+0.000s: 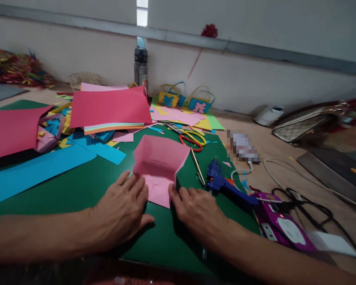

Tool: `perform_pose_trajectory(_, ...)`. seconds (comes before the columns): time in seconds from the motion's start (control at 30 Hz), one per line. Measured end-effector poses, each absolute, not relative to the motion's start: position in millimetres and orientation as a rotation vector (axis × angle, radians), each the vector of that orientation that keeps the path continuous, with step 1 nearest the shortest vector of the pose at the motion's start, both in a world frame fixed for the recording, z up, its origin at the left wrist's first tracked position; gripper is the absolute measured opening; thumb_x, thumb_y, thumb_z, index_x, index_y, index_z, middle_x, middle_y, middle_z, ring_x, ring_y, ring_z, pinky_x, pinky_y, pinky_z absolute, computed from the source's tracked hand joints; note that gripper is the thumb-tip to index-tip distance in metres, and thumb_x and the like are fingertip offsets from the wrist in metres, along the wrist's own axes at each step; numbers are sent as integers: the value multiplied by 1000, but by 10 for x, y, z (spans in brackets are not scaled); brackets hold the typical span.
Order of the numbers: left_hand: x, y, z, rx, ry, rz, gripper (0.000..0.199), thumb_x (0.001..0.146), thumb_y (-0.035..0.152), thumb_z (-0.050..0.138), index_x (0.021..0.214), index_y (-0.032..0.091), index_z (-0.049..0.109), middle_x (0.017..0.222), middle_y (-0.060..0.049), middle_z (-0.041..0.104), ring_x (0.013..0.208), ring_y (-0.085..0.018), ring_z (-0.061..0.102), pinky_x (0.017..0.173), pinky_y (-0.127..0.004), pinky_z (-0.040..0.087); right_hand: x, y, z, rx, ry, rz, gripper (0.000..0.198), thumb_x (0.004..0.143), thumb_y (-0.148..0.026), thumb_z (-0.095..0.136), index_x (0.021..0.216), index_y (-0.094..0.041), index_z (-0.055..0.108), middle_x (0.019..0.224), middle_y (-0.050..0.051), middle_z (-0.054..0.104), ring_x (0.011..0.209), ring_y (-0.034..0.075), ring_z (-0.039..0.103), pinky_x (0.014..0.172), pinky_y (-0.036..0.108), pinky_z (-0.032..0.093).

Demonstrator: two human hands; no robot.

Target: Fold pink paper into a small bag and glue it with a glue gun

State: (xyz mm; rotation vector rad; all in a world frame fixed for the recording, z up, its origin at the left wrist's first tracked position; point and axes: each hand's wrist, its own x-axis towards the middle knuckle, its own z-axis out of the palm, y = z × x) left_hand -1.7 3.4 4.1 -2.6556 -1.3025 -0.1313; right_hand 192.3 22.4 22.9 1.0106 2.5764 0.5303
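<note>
A folded pink paper (pixel 161 158) stands part raised on the green board, its back flap upright and its near part lying flat. My left hand (pixel 123 206) presses against its left edge, fingers bent together over the side and thumb apart on the board. At the right edge, my right hand (pixel 195 209) pinches the paper near its front corner. The fingertips of both hands are partly hidden. Close by on the right lie a blue glue gun (pixel 215 178), a gold pen (pixel 197 168) and scissors with red and yellow handles (pixel 192 140).
Blue paper strips (pixel 44 170) lie on the green board (pixel 106 190) at the left. Red sheets (pixel 109 107) are stacked behind. Small paper bags (pixel 169 98) stand by the wall. A purple power strip (pixel 280 221) with cables (pixel 311 206) lies at the right.
</note>
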Motion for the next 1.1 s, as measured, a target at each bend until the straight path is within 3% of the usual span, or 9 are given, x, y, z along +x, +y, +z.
perform_pose_trajectory(0.2,-4,59,48,-2777,-1230,-118,55,85,56,39,112,10,54,114,-16,58,97,-30,53,86,-46,39,1970,362,254,1039,2480,543,38,84,-7,40,121,-9,49,73,12,65,60,23,64,45,31,42)
perform_pose_trajectory(0.47,65,135,32,-2838,-1226,-80,58,86,57,35,120,10,46,114,-15,54,91,-27,49,76,-41,40,1906,330,287,1101,2475,309,48,83,-4,38,130,-9,39,74,10,68,56,22,65,39,29,38)
perform_pose_trajectory(0.7,175,159,6,-2767,-1254,-31,70,84,64,24,117,8,50,111,-17,52,91,-31,48,76,-45,38,1903,342,309,1090,2454,219,51,81,-4,40,131,-9,37,68,8,69,55,21,65,40,27,37)
perform_pose_trajectory(0.93,181,190,-30,-2771,-1233,-57,75,84,66,15,126,10,43,111,-17,51,92,-31,46,77,-46,37,1902,347,307,1079,2474,201,56,80,-6,44,134,-9,32,69,7,69,56,21,66,41,26,37)
perform_pose_trajectory(1.1,197,204,-5,-2776,-1263,-48,72,84,65,16,121,12,47,107,-15,52,88,-30,47,75,-45,37,1896,411,273,1119,2460,187,47,81,-7,42,128,-1,39,65,12,68,59,24,66,44,28,42)
